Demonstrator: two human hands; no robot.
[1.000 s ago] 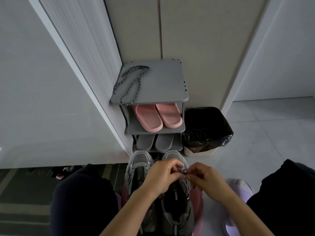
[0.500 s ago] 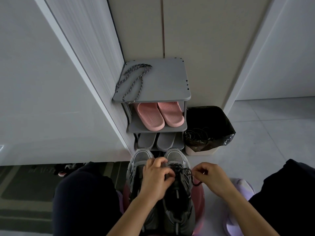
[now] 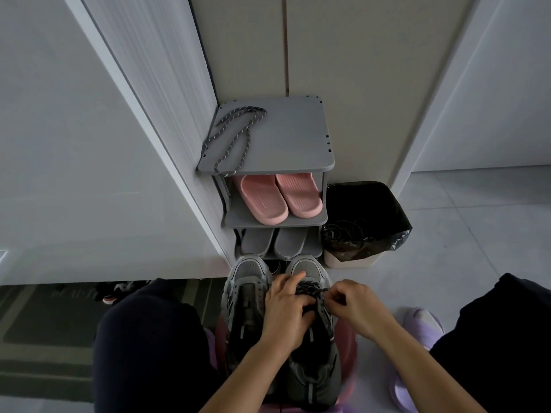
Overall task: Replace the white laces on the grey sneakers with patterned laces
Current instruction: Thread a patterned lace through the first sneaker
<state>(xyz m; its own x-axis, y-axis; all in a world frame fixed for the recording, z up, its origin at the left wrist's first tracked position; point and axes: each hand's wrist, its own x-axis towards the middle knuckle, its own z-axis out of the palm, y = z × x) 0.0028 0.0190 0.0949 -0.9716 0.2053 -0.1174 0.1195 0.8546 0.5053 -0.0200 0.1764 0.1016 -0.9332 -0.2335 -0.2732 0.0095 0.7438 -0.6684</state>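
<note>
Fingers [image 3: 336,296] of my right hand [image 3: 356,307] pinch the patterned lace [image 3: 310,289]; left hand [image 3: 286,307] grips the sneaker [image 3: 307,268]; pull evenly, untwisted.

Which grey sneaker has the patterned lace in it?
The right grey sneaker, nearest the bin: patterned lace crosses its front, pinched by the right hand. The left grey sneaker shows no lace.
</note>
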